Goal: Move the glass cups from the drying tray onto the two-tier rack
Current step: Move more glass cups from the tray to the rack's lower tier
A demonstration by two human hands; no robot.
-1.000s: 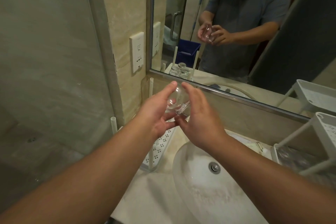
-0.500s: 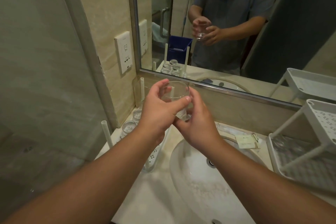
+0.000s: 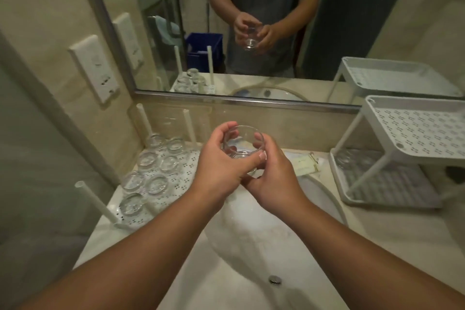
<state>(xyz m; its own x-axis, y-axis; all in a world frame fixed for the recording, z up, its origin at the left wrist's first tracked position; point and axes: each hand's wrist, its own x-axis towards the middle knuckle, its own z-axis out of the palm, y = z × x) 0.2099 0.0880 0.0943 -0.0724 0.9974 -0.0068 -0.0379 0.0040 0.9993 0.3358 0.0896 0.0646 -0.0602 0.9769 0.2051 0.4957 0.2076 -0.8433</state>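
Glass cup [image 3: 242,142] upright between both hands' grip, above sink [image 3: 254,246].

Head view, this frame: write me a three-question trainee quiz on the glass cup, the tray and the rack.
1. True or false: both hands hold the glass cup.
2. Over what does the cup hang? A) drying tray B) sink basin C) rack's top tier
3. Fill in: the two-tier rack stands to the person's ____.

Key: 1 true, left hand and right hand both grip it. 2 B. 3 right.
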